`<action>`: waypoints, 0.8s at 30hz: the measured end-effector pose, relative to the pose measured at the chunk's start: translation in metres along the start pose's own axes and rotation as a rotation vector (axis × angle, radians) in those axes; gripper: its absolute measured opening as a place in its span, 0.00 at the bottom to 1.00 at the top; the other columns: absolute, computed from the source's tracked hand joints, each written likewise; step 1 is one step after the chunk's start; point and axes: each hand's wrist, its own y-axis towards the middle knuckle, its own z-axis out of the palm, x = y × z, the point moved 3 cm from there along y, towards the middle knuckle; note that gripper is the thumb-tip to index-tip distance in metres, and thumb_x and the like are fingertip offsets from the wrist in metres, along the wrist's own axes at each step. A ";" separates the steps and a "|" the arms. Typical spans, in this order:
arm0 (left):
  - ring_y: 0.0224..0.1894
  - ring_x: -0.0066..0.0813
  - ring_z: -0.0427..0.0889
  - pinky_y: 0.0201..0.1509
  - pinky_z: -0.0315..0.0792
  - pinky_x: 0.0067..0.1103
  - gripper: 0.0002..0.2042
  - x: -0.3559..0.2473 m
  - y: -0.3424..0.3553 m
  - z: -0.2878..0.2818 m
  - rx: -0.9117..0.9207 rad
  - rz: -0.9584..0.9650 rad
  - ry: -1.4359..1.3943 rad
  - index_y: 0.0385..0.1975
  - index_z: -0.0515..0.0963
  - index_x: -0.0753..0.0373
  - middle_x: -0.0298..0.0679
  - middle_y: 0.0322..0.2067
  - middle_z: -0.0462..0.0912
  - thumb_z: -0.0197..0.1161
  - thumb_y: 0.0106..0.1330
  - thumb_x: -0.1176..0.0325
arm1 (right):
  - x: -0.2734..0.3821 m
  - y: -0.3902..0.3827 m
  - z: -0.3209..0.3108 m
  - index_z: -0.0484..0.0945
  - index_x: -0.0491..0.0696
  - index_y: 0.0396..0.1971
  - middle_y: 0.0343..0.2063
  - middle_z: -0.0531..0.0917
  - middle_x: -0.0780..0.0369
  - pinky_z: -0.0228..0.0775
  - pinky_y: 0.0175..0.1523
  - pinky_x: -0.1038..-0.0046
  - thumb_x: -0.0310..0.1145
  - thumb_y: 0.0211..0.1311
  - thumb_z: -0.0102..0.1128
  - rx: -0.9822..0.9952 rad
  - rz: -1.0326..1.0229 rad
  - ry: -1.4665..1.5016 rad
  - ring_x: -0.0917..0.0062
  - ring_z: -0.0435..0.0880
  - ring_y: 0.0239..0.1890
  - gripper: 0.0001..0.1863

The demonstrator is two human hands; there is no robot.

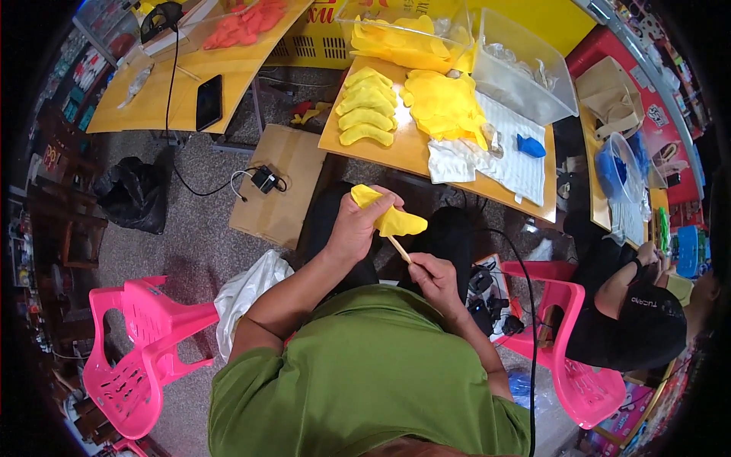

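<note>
Above my lap, my left hand (pixel 355 230) is closed on a small yellow fabric piece (pixel 403 222), gripping it between thumb and fingers. A thin wooden stick (pixel 399 248) runs up to the fabric's lower edge; its upper end is hidden there. My right hand (pixel 437 280) pinches the stick's lower end. On the table ahead, several plump yellow crescent-shaped pieces (pixel 367 113) lie in a column. Beside them is a heap of flat yellow fabric pieces (pixel 444 105).
A clear bin of yellow pieces (pixel 411 44) and a bin of whitish material (pixel 525 80) stand at the back. A blue piece (pixel 531 145) rests on white cloth (pixel 525 171). Pink chairs (pixel 137 335) flank me. A black cable (pixel 531 343) hangs at right; a co-worker (pixel 624 320) sits beyond.
</note>
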 end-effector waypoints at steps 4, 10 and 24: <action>0.30 0.21 0.80 0.40 0.75 0.19 0.07 -0.005 0.001 -0.002 0.081 -0.017 0.124 0.35 0.77 0.67 0.36 0.28 0.81 0.60 0.63 0.70 | 0.000 0.001 -0.009 0.76 0.40 0.40 0.21 0.75 0.67 0.64 0.28 0.82 0.23 0.61 0.53 0.056 -0.052 -0.082 0.86 0.72 0.23 0.09; 0.38 0.21 0.77 0.48 0.72 0.18 0.12 -0.024 -0.003 0.020 -0.005 0.137 0.090 0.43 0.73 0.67 0.37 0.37 0.79 0.62 0.60 0.74 | -0.007 -0.008 -0.009 0.76 0.40 0.40 0.21 0.75 0.67 0.63 0.28 0.83 0.24 0.62 0.52 -0.012 0.158 0.209 0.87 0.71 0.23 0.09; 0.33 0.14 0.71 0.40 0.68 0.13 0.03 -0.025 -0.005 0.022 -0.205 0.250 0.027 0.34 0.70 0.65 0.31 0.31 0.73 0.57 0.63 0.76 | 0.001 -0.001 0.001 0.77 0.39 0.38 0.21 0.75 0.64 0.63 0.27 0.82 0.23 0.58 0.56 -0.129 -0.035 -0.034 0.84 0.73 0.22 0.08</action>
